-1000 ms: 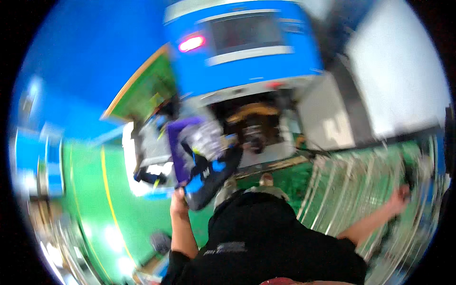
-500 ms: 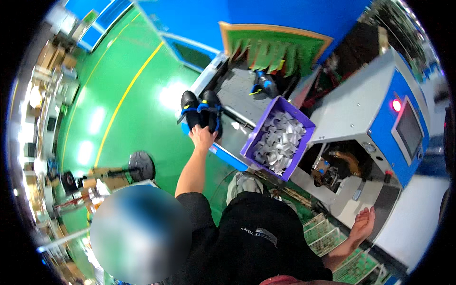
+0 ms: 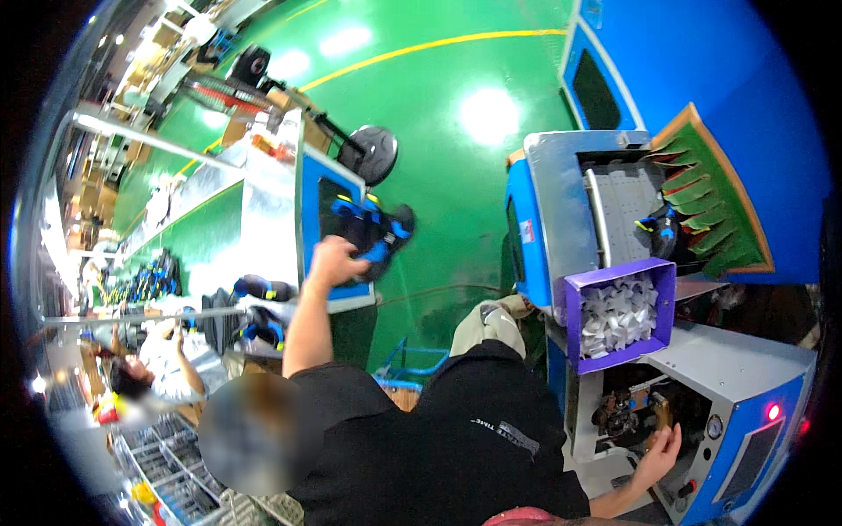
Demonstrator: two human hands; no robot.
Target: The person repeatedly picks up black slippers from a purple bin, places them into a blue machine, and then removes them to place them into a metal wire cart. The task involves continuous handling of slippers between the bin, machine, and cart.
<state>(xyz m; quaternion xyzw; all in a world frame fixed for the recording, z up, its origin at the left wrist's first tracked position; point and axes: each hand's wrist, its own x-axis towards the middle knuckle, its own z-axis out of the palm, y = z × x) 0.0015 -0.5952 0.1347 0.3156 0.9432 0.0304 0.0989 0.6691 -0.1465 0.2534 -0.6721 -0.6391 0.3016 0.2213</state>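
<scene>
My left hand (image 3: pixel 335 260) reaches out to the left with its fingers closed on a pair of black shoes (image 3: pixel 382 235) with blue trim and small yellow-green marks. The shoes hang beside a blue-sided bench, above the green floor. Low on the right, my right hand (image 3: pixel 662 451) is raised at the opening of a grey and blue machine (image 3: pixel 702 355). Its fingers are loosely stretched beside a brown curved part (image 3: pixel 662 412), and nothing shows in them. I cannot tell whether they touch that part.
A purple box (image 3: pixel 574 324) of white strips stands by the machine. Behind it, another black shoe (image 3: pixel 664 230) lies on a conveyor (image 3: pixel 624 206) before a green strip curtain (image 3: pixel 724 197). At left, a workbench (image 3: pixel 267 202) carries more shoes (image 3: pixel 263 307), and a person (image 3: pixel 162 359) works there.
My view and body have turned left. My left hand has carried the shoes from the conveyor's end toward the bench. My right hand has come up to the machine's opening.
</scene>
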